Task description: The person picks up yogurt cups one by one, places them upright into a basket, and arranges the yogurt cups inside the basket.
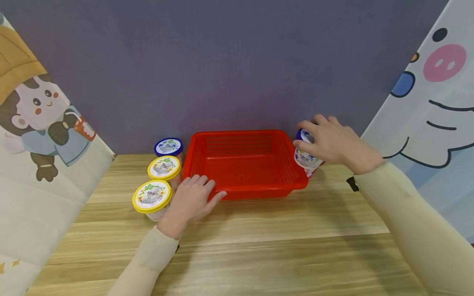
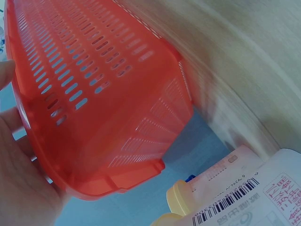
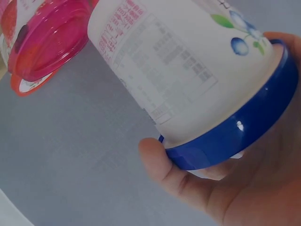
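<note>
My right hand (image 1: 335,142) grips a white tub (image 1: 304,159) by its blue lid, just off the right end of the red basket (image 1: 240,193). In the right wrist view, thumb and fingers clasp the blue lid (image 3: 235,127) from around its rim, and the tub's white side carries print and blueberries. My left hand (image 1: 190,199) rests on the basket's front left corner with relaxed fingers; the left wrist view shows it at the rim of the basket (image 2: 108,94). Inside, the basket holds nothing.
Left of the basket stand two yellow-lidded tubs (image 1: 152,196) and a blue-lidded tub (image 1: 168,146) in a row. A pink container (image 3: 51,37) lies beyond the gripped tub. A grey wall (image 1: 237,74) rises behind the wooden table (image 1: 259,255); printed cloths hang at both sides.
</note>
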`<state>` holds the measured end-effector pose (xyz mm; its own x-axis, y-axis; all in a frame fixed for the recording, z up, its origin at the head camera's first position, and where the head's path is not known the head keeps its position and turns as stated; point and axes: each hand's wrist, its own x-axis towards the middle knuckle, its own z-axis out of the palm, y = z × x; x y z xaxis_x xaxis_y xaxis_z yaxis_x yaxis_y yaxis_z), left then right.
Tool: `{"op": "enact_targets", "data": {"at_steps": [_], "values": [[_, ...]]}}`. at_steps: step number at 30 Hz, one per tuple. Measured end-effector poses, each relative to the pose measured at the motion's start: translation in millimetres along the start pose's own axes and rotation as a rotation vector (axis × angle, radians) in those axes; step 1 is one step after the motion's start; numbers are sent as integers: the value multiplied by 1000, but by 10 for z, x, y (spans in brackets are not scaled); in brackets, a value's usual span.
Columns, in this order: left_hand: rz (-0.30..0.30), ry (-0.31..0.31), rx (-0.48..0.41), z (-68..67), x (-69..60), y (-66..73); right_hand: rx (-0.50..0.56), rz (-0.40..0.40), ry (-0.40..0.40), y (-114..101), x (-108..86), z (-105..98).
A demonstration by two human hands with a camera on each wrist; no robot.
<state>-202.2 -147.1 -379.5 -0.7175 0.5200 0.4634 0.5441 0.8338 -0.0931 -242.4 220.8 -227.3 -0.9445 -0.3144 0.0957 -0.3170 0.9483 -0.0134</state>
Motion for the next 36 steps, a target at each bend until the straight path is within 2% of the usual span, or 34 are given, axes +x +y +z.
{"op": "enact_targets", "data": {"at_steps": [11,19,31,36], "values": [[1,11,3,-13,7,-4,2,-18,-1,-71,184,-64],[15,37,-6,6,1,-10,-12,-27,-47,-123,365,-15],[-8,-15,-4,-4,2,6,20,-34,-59,-139,599,87],[-5,-13,-1,-12,1,7,24,-44,-66,-151,684,131]]}}
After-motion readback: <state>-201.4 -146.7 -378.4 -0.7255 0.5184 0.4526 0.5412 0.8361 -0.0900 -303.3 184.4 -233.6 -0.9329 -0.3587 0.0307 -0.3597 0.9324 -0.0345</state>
